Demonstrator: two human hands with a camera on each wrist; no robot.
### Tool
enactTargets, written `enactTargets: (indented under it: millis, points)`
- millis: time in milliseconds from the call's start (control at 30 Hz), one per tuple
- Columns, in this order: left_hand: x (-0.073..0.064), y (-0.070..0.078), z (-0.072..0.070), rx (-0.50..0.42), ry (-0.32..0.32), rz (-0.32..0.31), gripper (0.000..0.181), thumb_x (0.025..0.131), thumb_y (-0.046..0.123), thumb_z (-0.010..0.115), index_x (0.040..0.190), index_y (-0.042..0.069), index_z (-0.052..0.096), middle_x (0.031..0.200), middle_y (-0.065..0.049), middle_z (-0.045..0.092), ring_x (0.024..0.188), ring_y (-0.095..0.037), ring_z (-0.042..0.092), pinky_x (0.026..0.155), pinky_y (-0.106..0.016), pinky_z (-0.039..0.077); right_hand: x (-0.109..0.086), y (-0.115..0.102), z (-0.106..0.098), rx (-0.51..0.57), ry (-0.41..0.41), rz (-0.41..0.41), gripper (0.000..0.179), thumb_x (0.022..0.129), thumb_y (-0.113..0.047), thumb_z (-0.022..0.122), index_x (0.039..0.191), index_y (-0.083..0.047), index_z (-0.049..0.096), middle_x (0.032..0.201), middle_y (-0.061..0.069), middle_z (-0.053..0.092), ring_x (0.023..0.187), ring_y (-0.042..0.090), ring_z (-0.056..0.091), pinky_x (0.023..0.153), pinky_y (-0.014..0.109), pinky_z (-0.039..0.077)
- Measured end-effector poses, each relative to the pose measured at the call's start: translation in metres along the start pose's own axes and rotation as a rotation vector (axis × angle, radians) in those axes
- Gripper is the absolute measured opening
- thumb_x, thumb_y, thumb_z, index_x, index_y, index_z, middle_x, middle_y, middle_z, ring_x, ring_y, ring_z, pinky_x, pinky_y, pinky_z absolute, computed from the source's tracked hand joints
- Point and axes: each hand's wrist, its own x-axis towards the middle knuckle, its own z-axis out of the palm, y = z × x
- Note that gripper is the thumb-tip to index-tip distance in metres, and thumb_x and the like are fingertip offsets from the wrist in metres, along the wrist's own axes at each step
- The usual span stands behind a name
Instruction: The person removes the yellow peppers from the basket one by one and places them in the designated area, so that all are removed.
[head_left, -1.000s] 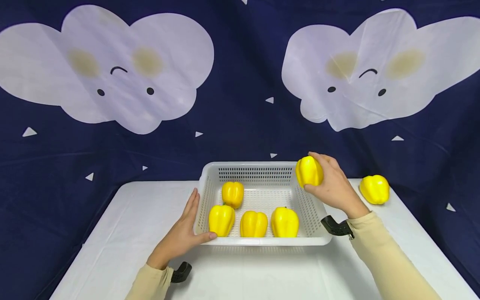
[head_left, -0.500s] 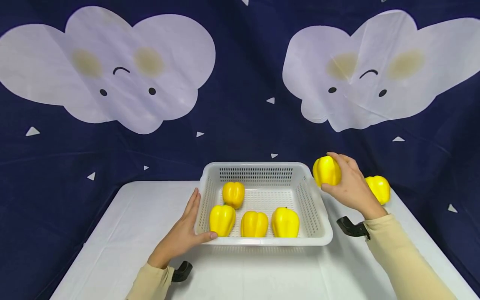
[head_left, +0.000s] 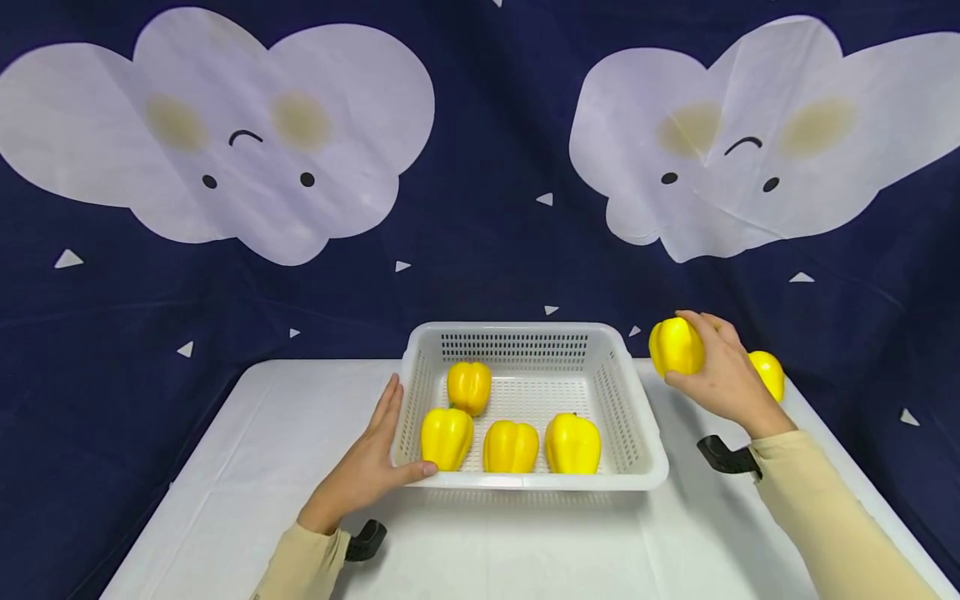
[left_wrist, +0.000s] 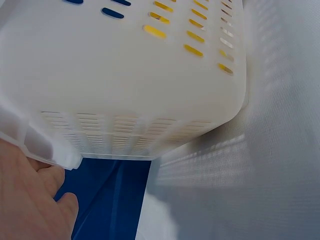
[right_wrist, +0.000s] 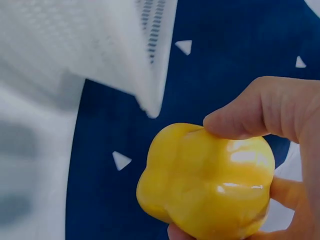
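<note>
In the head view, my left hand (head_left: 366, 467) rests against the left side of a white plastic basket (head_left: 585, 482), fingers straight along the outside and thumb over the front rim. The left wrist view shows the basket's slotted wall (left_wrist: 140, 90) close up, with the hand (left_wrist: 32, 200) at its edge. My right hand (head_left: 723, 375) holds a yellow bell pepper (head_left: 677, 346) in the air, right of the basket. Thumb and fingers grip the bell pepper (right_wrist: 205, 180) from opposite sides in the right wrist view.
Inside the basket lie several yellow bell peppers, one at the back left (head_left: 468, 387) and others along the front (head_left: 572, 443). Another yellow bell pepper (head_left: 768, 375), partly hidden by the right hand, sits on the white table (head_left: 525, 550). Behind hangs a dark blue cloth (head_left: 495, 250) with clouds.
My right hand has moved right with the bell pepper, from over the basket's back right corner to beyond its right side. The left hand and basket have stayed put.
</note>
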Motion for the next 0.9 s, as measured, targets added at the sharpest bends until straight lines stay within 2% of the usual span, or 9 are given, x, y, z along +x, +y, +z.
enactTargets:
  millis: [367, 900]
  points:
    - [0.001, 0.0, 0.0, -0.006, 0.001, -0.001, 0.122, 0.08, 0.042, 0.083, 0.159, -0.002, 0.001, 0.168, -0.012, -0.011, 0.152, -0.042, 0.005, 0.111, -0.065, 0.025, 0.002, 0.028, 0.007, -0.015, -0.01, 0.007, 0.089, 0.076, -0.012, 0.076, 0.153, -0.002, 0.033, 0.147, 0.038, 0.026, 0.12, 0.054, 0.041, 0.087, 0.071, 0.043]
    - [0.0, -0.002, 0.001, 0.004, 0.008, 0.012, 0.121, 0.08, 0.041, 0.083, 0.159, -0.003, 0.002, 0.168, -0.012, -0.009, 0.152, -0.042, 0.005, 0.111, -0.066, 0.024, 0.001, 0.055, 0.015, -0.039, -0.036, 0.034, 0.093, 0.076, -0.016, 0.08, 0.154, -0.003, 0.031, 0.148, 0.04, 0.022, 0.119, 0.058, 0.041, 0.087, 0.072, 0.042]
